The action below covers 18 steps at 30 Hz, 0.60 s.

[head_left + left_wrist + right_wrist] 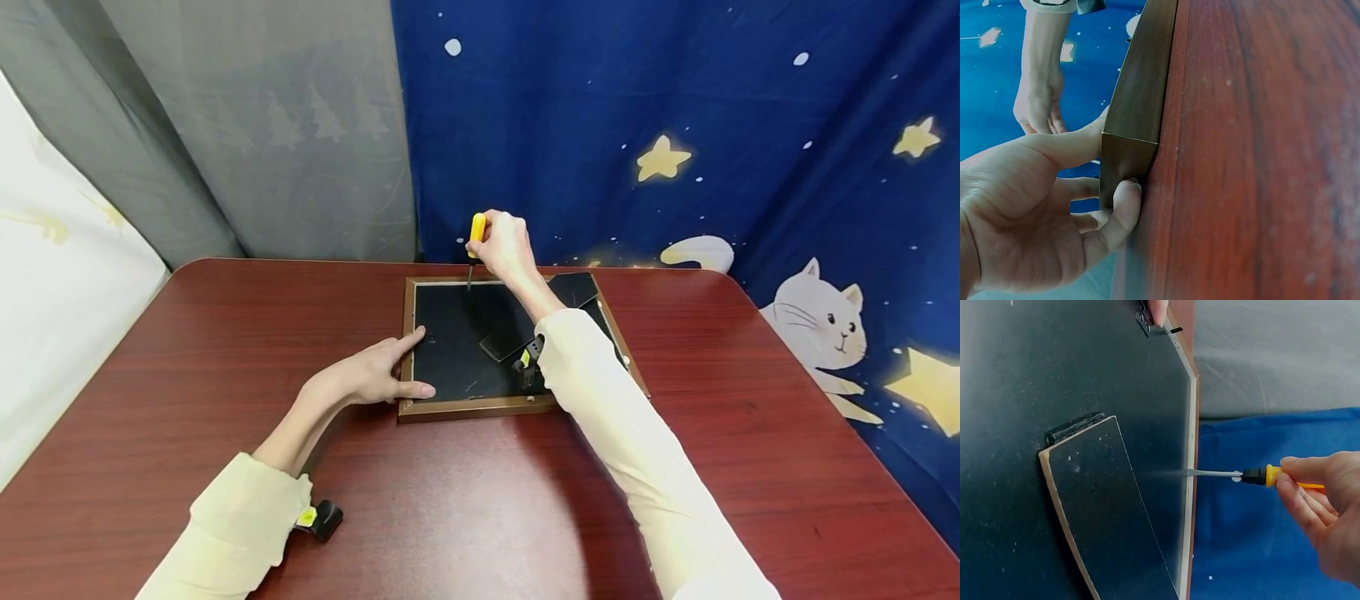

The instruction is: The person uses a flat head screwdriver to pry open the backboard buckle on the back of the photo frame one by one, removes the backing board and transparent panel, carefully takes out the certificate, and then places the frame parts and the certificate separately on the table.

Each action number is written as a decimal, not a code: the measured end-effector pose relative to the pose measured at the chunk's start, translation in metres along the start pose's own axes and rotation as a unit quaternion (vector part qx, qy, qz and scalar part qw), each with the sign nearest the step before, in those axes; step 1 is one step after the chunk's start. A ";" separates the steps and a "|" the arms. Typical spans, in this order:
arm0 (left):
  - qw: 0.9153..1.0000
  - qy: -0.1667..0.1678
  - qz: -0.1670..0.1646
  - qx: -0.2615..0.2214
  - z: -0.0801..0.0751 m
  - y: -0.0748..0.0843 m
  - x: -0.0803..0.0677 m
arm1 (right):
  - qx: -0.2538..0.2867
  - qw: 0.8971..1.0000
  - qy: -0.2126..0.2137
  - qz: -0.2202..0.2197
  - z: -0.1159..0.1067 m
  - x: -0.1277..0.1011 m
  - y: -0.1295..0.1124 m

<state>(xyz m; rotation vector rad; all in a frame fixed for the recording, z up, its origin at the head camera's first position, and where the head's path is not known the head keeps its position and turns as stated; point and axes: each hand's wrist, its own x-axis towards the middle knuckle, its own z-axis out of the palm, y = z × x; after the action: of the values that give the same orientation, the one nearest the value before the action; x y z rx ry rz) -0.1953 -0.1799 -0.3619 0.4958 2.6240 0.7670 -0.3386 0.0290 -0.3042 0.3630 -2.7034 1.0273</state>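
Observation:
A picture frame [472, 408] with a brown wooden border lies face down, its black backing board [457, 358] uppermost. My left hand [367, 372] holds the frame's left side, with thumb and forefinger over the board; in the left wrist view its other fingers rest against the frame's outer side [1125, 162]. Pinched in my right hand [506, 246] is a screwdriver [1259, 475] with a yellow and black handle. Its flat metal tip points down at the far inner edge of the frame, where the board meets the border.
The hinged black stand [1107, 494] of the frame lies slanted over the board, partly behind my right forearm in the head view. Under the frame is a reddish-brown table [247, 358]. A blue curtain [570, 125] and a grey curtain [285, 150] hang behind its far edge.

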 end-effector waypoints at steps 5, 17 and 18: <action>1.000 0.000 -0.005 0.001 0.000 0.001 0.000 | 0.016 1.000 -0.004 0.020 0.001 0.004 0.001; 1.000 -0.003 -0.008 -0.001 -0.001 0.003 0.000 | 0.016 1.000 -0.001 -0.010 0.001 -0.003 0.002; 1.000 -0.004 -0.007 -0.004 -0.001 0.003 0.000 | 0.014 1.000 0.001 -0.016 0.001 -0.004 0.002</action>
<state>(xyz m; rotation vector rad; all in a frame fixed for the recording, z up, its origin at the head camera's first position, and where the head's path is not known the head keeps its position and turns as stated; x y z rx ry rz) -0.1951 -0.1782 -0.3597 0.4760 2.6141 0.7685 -0.3349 0.0303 -0.3072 0.4098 -2.6745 1.0567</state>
